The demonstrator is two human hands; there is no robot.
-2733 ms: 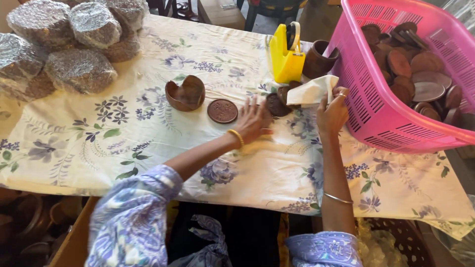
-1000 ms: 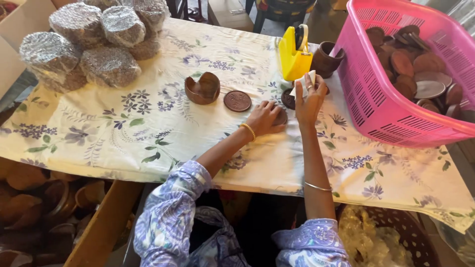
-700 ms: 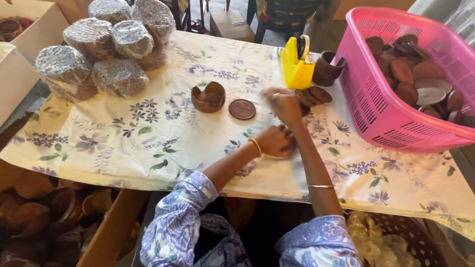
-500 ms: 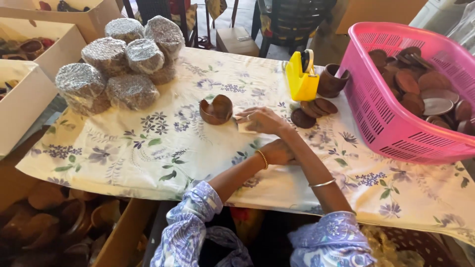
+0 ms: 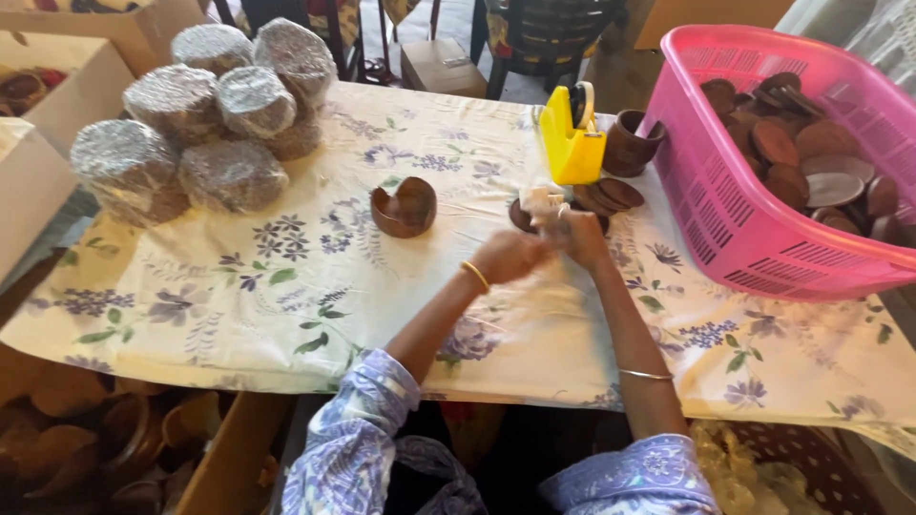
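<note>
Wrapping paper [image 5: 540, 202] was pinched by both hands' fingers [image 5: 563, 221] at twelve o'clock; it should be kept taut over the brown disc [image 5: 521, 217].

pink basket [image 5: 725, 219]; yellow tape dispenser [image 5: 570, 143]; floral cloth [image 5: 286, 286]; silver bundles [image 5: 229, 172]
</note>
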